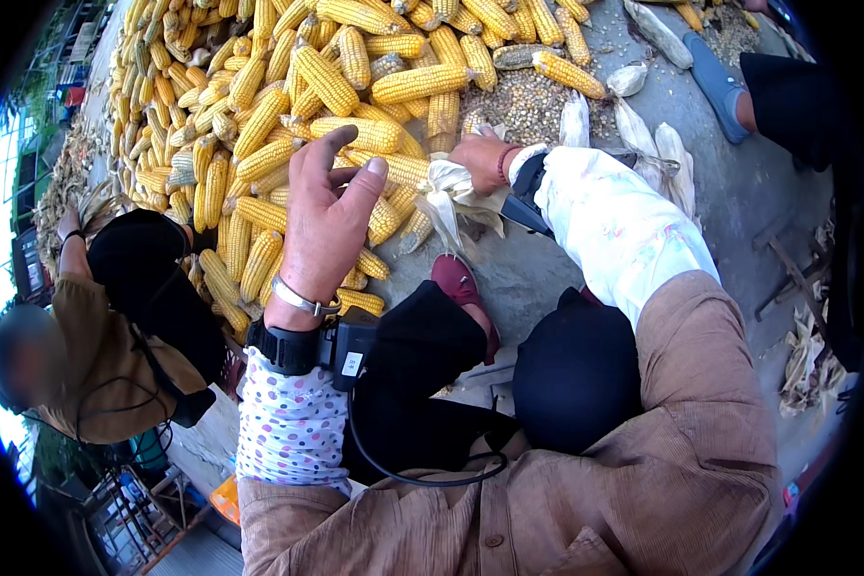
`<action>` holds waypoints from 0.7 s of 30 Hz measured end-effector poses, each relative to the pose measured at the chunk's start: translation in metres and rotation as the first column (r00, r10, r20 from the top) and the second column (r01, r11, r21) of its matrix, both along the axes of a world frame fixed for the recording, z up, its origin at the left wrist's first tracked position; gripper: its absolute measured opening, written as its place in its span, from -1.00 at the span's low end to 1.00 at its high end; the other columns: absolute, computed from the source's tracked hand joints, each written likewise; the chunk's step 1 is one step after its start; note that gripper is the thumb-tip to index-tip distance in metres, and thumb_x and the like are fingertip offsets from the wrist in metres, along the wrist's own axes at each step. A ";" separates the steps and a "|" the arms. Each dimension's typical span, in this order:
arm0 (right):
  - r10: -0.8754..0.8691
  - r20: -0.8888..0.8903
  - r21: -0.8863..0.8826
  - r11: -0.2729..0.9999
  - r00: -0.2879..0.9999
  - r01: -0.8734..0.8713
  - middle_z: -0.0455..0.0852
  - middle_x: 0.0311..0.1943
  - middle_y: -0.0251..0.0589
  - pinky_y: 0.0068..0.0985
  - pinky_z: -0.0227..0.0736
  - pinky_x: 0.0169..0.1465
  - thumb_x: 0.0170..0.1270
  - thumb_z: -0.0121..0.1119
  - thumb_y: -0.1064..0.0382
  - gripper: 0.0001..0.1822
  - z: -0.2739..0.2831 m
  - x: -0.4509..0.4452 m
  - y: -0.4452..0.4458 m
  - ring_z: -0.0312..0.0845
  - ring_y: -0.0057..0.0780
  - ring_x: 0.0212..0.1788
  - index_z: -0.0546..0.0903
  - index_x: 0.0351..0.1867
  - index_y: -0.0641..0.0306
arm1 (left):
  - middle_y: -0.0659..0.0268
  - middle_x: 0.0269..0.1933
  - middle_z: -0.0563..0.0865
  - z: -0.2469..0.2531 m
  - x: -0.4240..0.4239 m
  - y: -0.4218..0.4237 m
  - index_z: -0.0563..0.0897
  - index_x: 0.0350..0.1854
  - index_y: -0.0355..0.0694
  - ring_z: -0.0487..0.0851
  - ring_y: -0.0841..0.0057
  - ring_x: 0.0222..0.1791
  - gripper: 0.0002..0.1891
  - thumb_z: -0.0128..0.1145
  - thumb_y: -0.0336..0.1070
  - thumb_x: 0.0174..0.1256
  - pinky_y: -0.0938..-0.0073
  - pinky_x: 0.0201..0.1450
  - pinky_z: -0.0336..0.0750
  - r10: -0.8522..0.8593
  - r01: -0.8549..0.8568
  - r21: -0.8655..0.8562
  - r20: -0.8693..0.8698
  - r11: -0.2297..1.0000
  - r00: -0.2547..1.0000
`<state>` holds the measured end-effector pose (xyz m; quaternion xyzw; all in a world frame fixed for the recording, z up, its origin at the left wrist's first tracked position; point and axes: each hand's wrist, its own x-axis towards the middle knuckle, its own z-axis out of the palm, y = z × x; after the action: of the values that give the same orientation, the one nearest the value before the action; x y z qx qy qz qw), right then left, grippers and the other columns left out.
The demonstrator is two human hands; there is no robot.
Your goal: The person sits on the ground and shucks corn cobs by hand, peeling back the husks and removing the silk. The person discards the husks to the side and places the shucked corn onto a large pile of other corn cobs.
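My left hand (335, 209) is raised over the near part of a heap of husked corn cobs (324, 79), its fingers spread and curved with nothing between them. To its right, my right hand (479, 160) has its fingers curled at pale corn husks (450, 189), which hang down beside a yellow corn cob (403, 170). The fingertips of that hand are partly hidden, so the exact hold is unclear. Loose corn kernels (522, 101) lie just beyond it on the concrete ground.
Ears in pale husks (677, 162) lie at the right, near another person's grey shoe (716, 83). At the left a co-worker (129, 345) sits close to the heap. Metal bars (788, 270) and dry husks (806, 360) lie at the far right. My red shoe (461, 281) is below the hands.
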<state>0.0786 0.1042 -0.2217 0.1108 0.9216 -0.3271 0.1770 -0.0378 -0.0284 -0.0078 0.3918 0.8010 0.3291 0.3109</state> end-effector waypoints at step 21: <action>0.073 0.247 -0.034 0.997 0.966 -0.066 0.66 -0.24 -0.04 -0.20 0.36 -0.03 -0.19 0.23 0.27 -0.50 -0.050 0.087 -0.092 0.53 -0.06 -0.07 0.52 -0.07 0.20 | 0.11 0.00 0.39 0.004 0.014 0.002 0.43 0.09 -0.38 0.60 0.35 -0.09 -0.57 0.12 -0.22 0.27 0.47 -0.09 0.51 -0.137 0.137 -0.002 0.035 0.991 0.990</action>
<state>0.1657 0.0121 -0.2718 0.1161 0.8913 -0.3159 0.3037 -0.0239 -0.0264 -0.0038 0.4394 0.7675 0.3118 0.3474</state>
